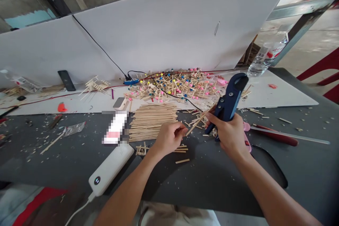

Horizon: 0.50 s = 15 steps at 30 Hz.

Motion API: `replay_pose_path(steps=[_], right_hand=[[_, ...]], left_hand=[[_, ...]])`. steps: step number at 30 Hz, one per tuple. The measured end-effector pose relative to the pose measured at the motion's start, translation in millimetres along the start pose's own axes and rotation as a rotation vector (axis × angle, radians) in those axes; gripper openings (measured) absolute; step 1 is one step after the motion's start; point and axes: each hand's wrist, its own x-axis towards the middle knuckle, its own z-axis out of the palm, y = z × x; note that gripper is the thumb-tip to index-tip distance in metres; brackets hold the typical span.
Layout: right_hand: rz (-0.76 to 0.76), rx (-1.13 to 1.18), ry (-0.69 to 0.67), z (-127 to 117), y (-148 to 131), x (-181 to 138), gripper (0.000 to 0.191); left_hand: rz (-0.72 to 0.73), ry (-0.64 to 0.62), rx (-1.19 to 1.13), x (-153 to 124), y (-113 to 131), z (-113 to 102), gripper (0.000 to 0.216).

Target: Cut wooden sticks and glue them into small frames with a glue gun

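Note:
My left hand [171, 136] is closed, pinching the lower end of a thin wooden stick [196, 124]. The stick slants up to the right, its far end beside the fingertips of my right hand [233, 134]. That hand is wrapped around a dark blue plier-like cutter [229, 100], which stands tilted with its hooked end up. Whether the stick lies between its jaws I cannot tell. A row of long wooden sticks [150, 122] lies just beyond my left hand. Short cut pieces [182, 161] and a small stick frame [142, 149] rest nearby.
Behind lies a heap of sticks with coloured balls [172, 84], crossed by a black cable. A white power bank [111, 169] and a phone [116, 127] sit at left. On the right are a red-handled tool [278, 136] and a water bottle [268, 51]. A white partition [159, 35] stands behind.

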Motion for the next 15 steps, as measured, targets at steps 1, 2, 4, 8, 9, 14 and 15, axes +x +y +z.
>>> replay_pose_path(steps=[1, 2, 4, 8, 9, 14, 15], right_hand=[[-0.004, 0.007, 0.016, -0.8, 0.3, 1.1, 0.030], [-0.009, 0.015, 0.033, -1.7, 0.3, 2.1, 0.031], [-0.019, 0.024, 0.063, -3.5, -0.6, 3.8, 0.031], [-0.049, -0.013, 0.099, -6.0, -5.5, 4.3, 0.027], [-0.070, -0.033, 0.117, -6.2, -6.8, 4.0, 0.026], [-0.214, -0.160, 0.250, -8.0, -11.5, 2.9, 0.024], [-0.231, -0.186, 0.264, -8.6, -11.9, 3.0, 0.024]], left_hand=[[0.012, 0.030, 0.060, 0.6, -1.5, -0.6, 0.024], [0.015, 0.065, 0.124, 1.2, -3.3, -1.4, 0.024], [-0.008, 0.132, 0.251, 2.2, -7.9, -3.2, 0.026], [0.041, 0.292, 0.393, 2.8, -15.2, -7.1, 0.016], [0.087, 0.328, 0.413, 2.7, -15.4, -8.0, 0.022], [0.146, 0.193, 0.316, 1.5, -6.2, -13.3, 0.014], [0.119, 0.089, 0.264, 0.9, -3.5, -14.4, 0.017]])
